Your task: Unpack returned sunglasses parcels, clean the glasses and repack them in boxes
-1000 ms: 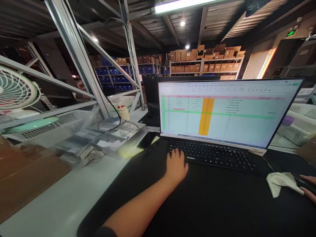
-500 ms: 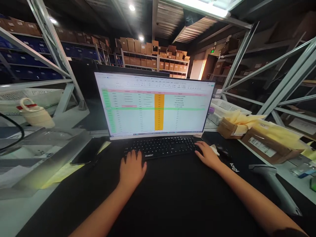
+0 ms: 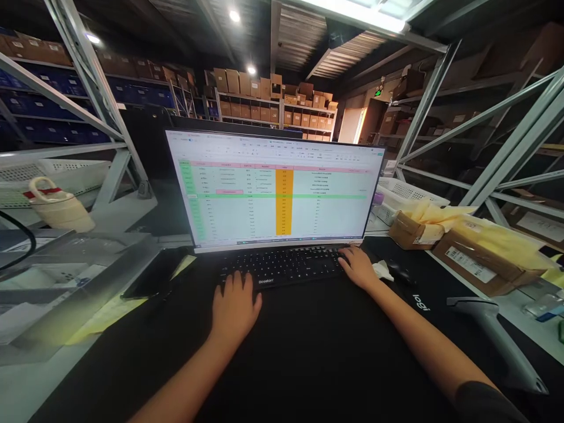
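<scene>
A black keyboard [image 3: 286, 267] lies on a dark desk mat [image 3: 304, 341], just below a wide monitor [image 3: 238, 217] showing a spreadsheet with an orange column and a green row. My left hand [image 3: 235, 302] rests palm down at the keyboard's left front edge, fingers spread over the keys and thumb out to the side. Over the number pad at the right end is my right hand [image 3: 358, 267], its fingers stretched out across the keys. Neither hand grasps anything. Right of that hand are a crumpled white tissue [image 3: 382, 270] and a black mouse [image 3: 400, 271].
A grey barcode scanner [image 3: 497, 335] lies on the mat at the right. Beyond it stand cardboard boxes [image 3: 471, 267] with yellow envelopes. A dark phone [image 3: 152, 273] lies at the left, by a clear plastic tray [image 3: 110, 270] and a cream bottle [image 3: 61, 208].
My right hand has slid a little left and away from me across the number pad. The left hand stays in nearly the same place. The camera view has shifted slightly.
</scene>
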The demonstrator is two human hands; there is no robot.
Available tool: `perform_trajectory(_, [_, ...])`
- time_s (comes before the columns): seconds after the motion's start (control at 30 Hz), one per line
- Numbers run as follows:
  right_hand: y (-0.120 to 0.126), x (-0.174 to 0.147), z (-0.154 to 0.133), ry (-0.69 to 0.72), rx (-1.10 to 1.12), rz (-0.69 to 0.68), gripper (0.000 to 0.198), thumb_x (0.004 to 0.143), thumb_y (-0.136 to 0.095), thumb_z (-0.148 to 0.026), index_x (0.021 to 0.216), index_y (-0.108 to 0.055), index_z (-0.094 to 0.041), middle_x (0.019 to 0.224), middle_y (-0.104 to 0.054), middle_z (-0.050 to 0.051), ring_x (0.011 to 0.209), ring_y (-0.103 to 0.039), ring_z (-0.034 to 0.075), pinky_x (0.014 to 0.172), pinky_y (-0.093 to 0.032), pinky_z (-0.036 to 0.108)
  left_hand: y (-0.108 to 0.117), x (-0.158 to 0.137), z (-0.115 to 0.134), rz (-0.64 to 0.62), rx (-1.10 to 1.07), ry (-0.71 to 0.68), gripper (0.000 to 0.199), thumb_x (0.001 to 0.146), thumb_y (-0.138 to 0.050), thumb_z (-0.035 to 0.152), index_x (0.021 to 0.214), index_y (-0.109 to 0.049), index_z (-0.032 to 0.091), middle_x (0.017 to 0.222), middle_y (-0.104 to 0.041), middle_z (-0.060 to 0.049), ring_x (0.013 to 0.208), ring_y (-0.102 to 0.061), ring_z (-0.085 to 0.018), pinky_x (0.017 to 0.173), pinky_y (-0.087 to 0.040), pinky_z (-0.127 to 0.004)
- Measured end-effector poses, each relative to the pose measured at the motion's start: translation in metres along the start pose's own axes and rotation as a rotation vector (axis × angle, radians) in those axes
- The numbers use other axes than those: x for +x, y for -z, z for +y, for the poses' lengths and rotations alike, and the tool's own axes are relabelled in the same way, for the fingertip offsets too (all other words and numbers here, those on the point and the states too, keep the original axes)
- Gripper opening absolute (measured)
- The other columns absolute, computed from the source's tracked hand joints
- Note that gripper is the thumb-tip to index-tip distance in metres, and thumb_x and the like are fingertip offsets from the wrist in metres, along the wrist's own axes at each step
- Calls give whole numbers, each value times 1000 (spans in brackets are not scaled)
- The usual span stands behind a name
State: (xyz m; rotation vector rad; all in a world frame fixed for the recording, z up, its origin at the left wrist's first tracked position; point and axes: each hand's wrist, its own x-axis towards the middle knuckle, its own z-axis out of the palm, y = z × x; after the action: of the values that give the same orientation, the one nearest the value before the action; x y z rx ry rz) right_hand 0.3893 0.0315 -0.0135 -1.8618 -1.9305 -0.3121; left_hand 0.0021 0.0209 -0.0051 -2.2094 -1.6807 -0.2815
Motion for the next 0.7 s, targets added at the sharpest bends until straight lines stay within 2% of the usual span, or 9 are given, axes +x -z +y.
perform_trajectory(0.1, [1, 5, 3, 0, 3, 8, 52, 102, -32, -48, 138, -54, -18, 131, -58, 14, 128, -49, 27, 110, -41, 47, -1, 0, 0, 0, 8, -1, 54, 97, -41, 35, 142, -52, 8, 148, -50, -24, 136, -44, -38, 108, -38, -54])
perform_trajectory(0.2, [0, 3, 5, 12, -9, 1, 50, 103, -30, -48, 131, -61, -22, 132, -58, 11, 131, -47, 26, 111, -40, 44, -1, -1, -1, 2, 9, -8, 54, 97, -41, 34, 142, -52, 8, 148, -50, -24, 136, -44, -38, 108, -38, -55])
perform_trajectory(0.33, [-2, -2, 2, 14, -30, 9, 48, 101, -34, -52, 124, -68, -26, 141, -53, 10, 136, -44, 28, 114, -37, 49, 2, -2, -1, -7, -3, 17, 53, 96, -42, 34, 142, -53, 8, 148, -50, -23, 136, -45, -37, 108, -37, -54])
perform_trajectory(0.47, [13, -7, 13, 15, -17, 23, 51, 95, -39, -55, 123, -68, -24, 129, -64, 10, 123, -57, 29, 109, -42, 51, 4, -6, 0, -23, -47, 36, 56, 94, -47, 36, 143, -52, 11, 149, -49, -22, 137, -45, -37, 111, -36, -54])
perform_trajectory(0.57, [34, -11, 56, -37, -14, 43, 54, 88, -42, -60, 111, -72, -22, 112, -71, 14, 105, -66, 34, 92, -52, 55, 4, -7, 0, -41, -88, 51, 59, 93, -49, 37, 145, -50, 10, 151, -48, -23, 138, -44, -38, 112, -35, -56])
perform_trajectory(0.63, [42, -17, 100, -107, -23, 71, 56, 84, -42, -63, 103, -73, -21, 105, -72, 20, 96, -68, 39, 80, -54, 57, 4, -7, 0, -49, -110, 66, 60, 93, -49, 38, 146, -49, 9, 151, -47, -23, 139, -43, -38, 113, -34, -57])
perform_trajectory(0.7, [38, -28, 150, -175, -26, 96, 57, 76, -50, -68, 99, -73, -22, 98, -71, 26, 91, -68, 44, 73, -52, 60, 5, -7, 1, -52, -126, 75, 60, 93, -49, 38, 146, -49, 9, 152, -46, -24, 140, -42, -39, 113, -34, -57])
